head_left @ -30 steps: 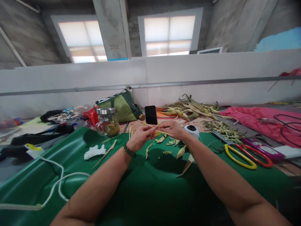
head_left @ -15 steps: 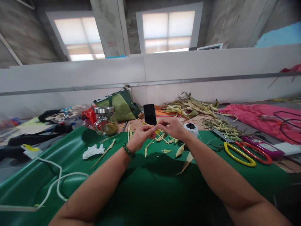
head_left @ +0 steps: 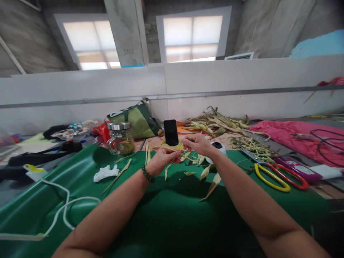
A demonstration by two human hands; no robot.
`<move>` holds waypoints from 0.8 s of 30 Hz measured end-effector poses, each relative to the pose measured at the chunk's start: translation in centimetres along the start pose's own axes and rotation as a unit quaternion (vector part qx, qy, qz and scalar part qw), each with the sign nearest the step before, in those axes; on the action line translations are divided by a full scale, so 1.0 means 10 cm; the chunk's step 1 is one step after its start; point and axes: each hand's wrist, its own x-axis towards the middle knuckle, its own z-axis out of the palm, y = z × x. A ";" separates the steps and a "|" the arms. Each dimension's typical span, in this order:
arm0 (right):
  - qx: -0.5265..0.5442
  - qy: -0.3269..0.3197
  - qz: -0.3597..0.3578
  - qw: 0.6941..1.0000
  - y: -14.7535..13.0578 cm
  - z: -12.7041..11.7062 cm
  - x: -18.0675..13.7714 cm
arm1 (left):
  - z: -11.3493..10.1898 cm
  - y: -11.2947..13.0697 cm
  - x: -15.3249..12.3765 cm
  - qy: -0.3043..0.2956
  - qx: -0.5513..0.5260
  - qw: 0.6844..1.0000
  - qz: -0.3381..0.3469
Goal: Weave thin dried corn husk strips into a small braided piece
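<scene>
My left hand [head_left: 163, 160], with a green bead bracelet [head_left: 147, 174] at the wrist, is closed on a thin pale strip of dried husk [head_left: 172, 148]. My right hand [head_left: 199, 144] is closed in a pinch just to the right of it, at the strip's other side; what lies between its fingertips is too small to make out. Below the hands, loose husk pieces [head_left: 204, 172] are scattered on the green mat [head_left: 172, 222]. Partly behind my right hand stands a white spool of thread [head_left: 219, 146]. A dark-screened phone [head_left: 171, 132] leans upright just beyond my fingers.
On the left are a lidded glass jar [head_left: 120, 139], a crumpled white tissue [head_left: 106, 173] and a white cable [head_left: 64, 204]. Scissors with yellow and red handles [head_left: 272, 182] lie at right, near a purple box [head_left: 298, 170]. Dried husks [head_left: 220, 122] are heaped behind.
My hands have drawn apart: the fingertips were together, and now there is a gap with the strip showing between them. My left hand has dropped slightly.
</scene>
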 end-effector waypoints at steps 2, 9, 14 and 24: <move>-0.001 -0.041 0.023 0.999 -0.03 -0.04 -0.02 | -0.02 0.00 0.02 -0.010 -0.025 1.000 -0.002; -0.041 -0.151 0.045 0.987 -0.12 -0.11 -0.09 | -0.02 0.07 0.00 -0.013 -0.033 0.999 0.006; -0.040 -0.145 0.039 0.988 -0.13 -0.03 -0.09 | -0.08 0.09 0.01 0.028 0.048 0.998 0.036; -0.088 0.029 -0.037 0.995 -0.05 -0.22 -0.07 | -0.12 0.06 0.10 0.097 0.137 0.984 0.059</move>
